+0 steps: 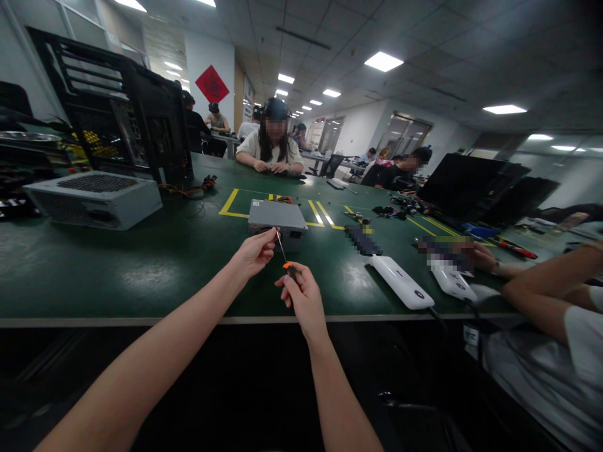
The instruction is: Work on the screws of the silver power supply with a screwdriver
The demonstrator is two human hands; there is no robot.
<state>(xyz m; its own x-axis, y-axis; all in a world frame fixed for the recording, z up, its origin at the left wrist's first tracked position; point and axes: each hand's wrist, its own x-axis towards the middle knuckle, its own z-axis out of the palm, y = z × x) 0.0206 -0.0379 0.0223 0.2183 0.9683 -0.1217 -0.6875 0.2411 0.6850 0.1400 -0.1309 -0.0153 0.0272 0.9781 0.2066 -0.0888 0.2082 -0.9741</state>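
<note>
My right hand (305, 294) is wrapped round the orange and black handle of a screwdriver (283, 246). The thin metal shaft points up and away, its tip reaching the fingertips of my left hand (257, 252). Thumb and fingers of that hand are pinched together at the tip; whatever they hold there is too small to make out. Just beyond both hands a grey metal computer power supply (277, 215) rests on the green table, with a socket on its near side and cables behind it. My left hand partly covers its front.
A larger power supply (94, 199) and an open black computer case (117, 107) stand at left. White power banks (402, 282) with cables lie at right, near a co-worker's arm (551, 282). Yellow tape (229, 202) marks the green table (188, 276). Another person (271, 141) sits opposite.
</note>
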